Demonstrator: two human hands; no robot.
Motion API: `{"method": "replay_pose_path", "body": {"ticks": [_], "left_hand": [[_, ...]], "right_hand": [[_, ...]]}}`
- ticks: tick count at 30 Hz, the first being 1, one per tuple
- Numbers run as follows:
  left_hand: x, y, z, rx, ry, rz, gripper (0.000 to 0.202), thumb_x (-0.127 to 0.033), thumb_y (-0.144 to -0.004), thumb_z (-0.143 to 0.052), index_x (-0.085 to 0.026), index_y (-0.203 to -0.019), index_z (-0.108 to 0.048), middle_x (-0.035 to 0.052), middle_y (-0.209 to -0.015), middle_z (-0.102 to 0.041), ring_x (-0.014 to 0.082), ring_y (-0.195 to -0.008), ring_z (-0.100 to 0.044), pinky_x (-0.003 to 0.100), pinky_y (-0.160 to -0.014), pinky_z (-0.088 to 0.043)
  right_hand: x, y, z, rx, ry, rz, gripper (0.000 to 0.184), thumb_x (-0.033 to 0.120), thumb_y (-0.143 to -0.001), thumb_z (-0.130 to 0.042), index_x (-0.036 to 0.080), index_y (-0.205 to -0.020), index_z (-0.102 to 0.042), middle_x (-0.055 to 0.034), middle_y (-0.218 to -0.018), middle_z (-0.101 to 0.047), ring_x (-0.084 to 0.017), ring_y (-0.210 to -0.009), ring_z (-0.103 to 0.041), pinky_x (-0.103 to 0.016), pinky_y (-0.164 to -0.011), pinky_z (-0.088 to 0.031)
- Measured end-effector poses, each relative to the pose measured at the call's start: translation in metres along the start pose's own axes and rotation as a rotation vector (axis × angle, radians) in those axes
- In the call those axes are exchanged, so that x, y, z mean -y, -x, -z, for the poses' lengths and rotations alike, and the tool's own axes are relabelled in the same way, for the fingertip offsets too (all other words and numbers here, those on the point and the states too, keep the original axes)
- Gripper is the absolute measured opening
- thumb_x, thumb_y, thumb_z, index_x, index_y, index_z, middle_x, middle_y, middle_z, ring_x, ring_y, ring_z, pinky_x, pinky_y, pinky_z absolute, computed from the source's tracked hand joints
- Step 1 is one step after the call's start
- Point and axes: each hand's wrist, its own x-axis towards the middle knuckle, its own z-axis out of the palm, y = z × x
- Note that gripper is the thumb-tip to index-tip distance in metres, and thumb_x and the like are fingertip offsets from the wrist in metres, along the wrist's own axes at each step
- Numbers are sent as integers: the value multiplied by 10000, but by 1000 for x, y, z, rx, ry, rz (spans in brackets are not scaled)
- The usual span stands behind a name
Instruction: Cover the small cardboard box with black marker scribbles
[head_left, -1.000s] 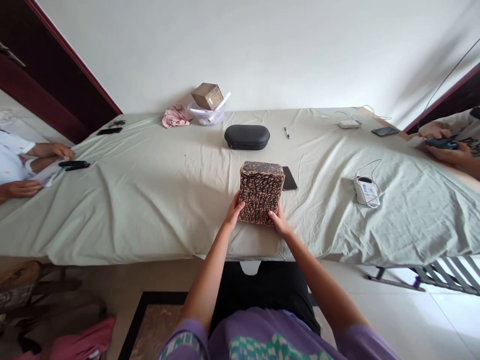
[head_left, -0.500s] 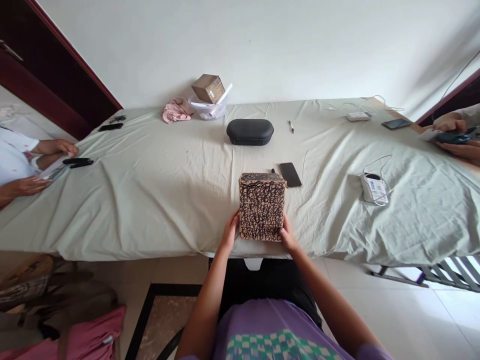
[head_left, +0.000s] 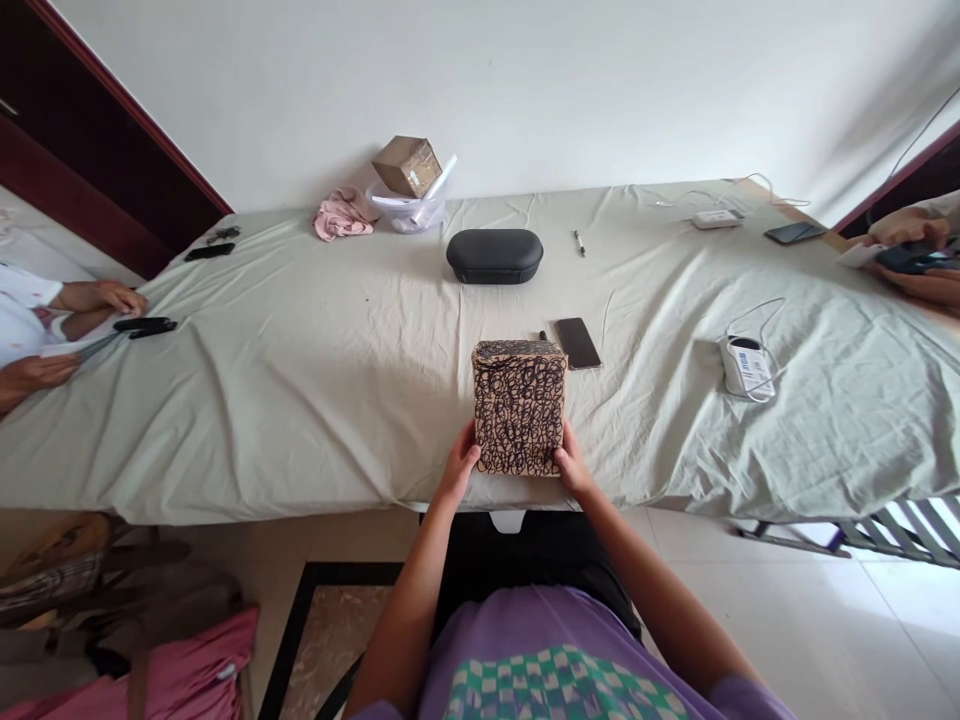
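A cardboard box point(head_left: 519, 405) covered in black scribbles stands upright at the near edge of a table draped in a pale cloth point(head_left: 315, 370). My left hand point(head_left: 460, 466) grips its lower left corner and my right hand point(head_left: 571, 466) grips its lower right corner, fingers wrapped onto the sides. A dark phone point(head_left: 577, 342) and a small black marker point(head_left: 543, 336) lie just behind the box.
A black oval case point(head_left: 494, 256), a pen point(head_left: 579, 242), a plastic tub with a small carton point(head_left: 409, 190), a pink cloth point(head_left: 341, 214) and a white charger with cable point(head_left: 742, 366) lie on the table. Other people's hands hold things at the left point(head_left: 97, 298) and right point(head_left: 904, 232) ends.
The box has been pulled toward the near table edge and set upright, uncovering the phone behind it. Both hands stay on its lower corners.
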Motion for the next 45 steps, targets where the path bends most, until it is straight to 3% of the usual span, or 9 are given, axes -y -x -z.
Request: {"method": "replay_pose_path", "body": {"ticks": [12,18,22,24,26,29,32,40,45], "left_hand": [[1,5,-3,-37,-46,-5,920,-884,-838,-634,-225,-1479,-669,160,-1581,-654,420,-1557,-525,595,-1348,-364],[-7,7,4,96,19,82,1248,-785,-660,-887,-276,-1680,-377,159,-1718,-498,418,-1621,-445,598,-1348,-371],[0,10,4,40,32,90,1259,-741,-648,-902,-297,-1683,-338,163,-1695,-511,413,-1605,-467,605,-1338,-372],[7,11,2,24,18,70,1263,-730,-644,-904,-290,-1681,-333,175,-1654,-546,410,-1583,-492,592,-1328,-381],[13,11,0,24,-4,42,1303,-712,-622,-920,-266,-1684,-313,198,-1646,-538,415,-1580,-489,582,-1327,-376],[19,11,-1,22,-32,7,1343,-723,-593,-925,-250,-1685,-303,216,-1673,-493,433,-1601,-451,590,-1324,-370],[19,11,-2,20,-32,-4,1326,-725,-605,-920,-251,-1683,-311,211,-1681,-486,431,-1620,-425,589,-1334,-352],[20,13,-3,-3,-21,-15,1279,-704,-612,-938,-225,-1642,-350,233,-1690,-461,428,-1610,-440,603,-1345,-331],[21,13,-3,-1,-35,-22,1301,-726,-596,-930,-218,-1648,-357,239,-1695,-457,436,-1601,-451,596,-1335,-342]], "right_hand": [[11,2,-3,-7,2,-35,1272,1054,-759,-500,250,-1737,-384,-107,-1784,-423,-404,-1685,-317,-544,-1400,-259],[13,1,1,44,8,-28,1035,975,-871,-471,288,-1642,-547,-81,-1718,-529,-387,-1668,-350,-544,-1393,-261],[14,-21,11,-76,207,-90,844,861,-989,-324,261,-1460,-685,-141,-1543,-673,-372,-1387,-645,-577,-1193,-511],[13,-46,19,-188,377,-148,759,804,-968,-411,219,-1336,-725,-182,-1421,-712,-349,-1165,-718,-557,-1058,-581],[13,-75,25,-237,456,-177,692,736,-906,-558,179,-1283,-724,-217,-1362,-702,-347,-1073,-708,-568,-1041,-566],[12,-112,28,-271,567,-238,559,572,-845,-699,162,-1224,-723,-241,-1343,-681,-393,-1144,-671,-594,-1081,-508],[11,-130,23,-279,642,-310,374,457,-841,-750,169,-1079,-731,-226,-1197,-711,-425,-1185,-656,-573,-1059,-497],[9,-118,21,-336,647,-395,157,359,-921,-637,228,-838,-611,-183,-985,-725,-389,-1087,-670,-548,-993,-506],[12,-105,29,-402,487,-341,264,378,-860,-683,277,-713,-488,-85,-753,-659,-303,-871,-660,-444,-844,-530]]}}
